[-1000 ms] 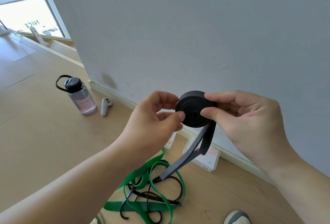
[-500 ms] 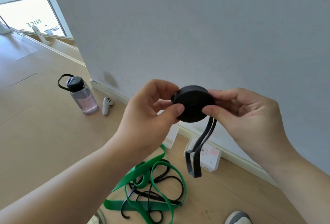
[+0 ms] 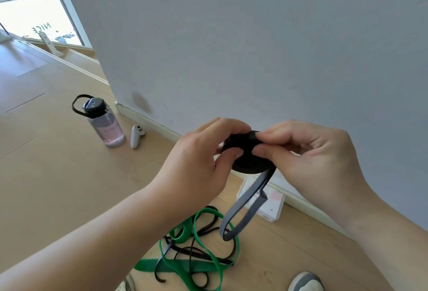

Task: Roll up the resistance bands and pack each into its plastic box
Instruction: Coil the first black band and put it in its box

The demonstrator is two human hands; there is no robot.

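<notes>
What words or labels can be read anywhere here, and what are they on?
"NICE": on the bright window at far left, seen mirrored. Smaller lettering beside it is too blurred to read.
White box by the wall: blue scribbled marks and a pink patch on its top, too small to read.
Water bottle: faint print on its side, unreadable.
Rolled black band, both hands, white controller: no text visible.
</notes>
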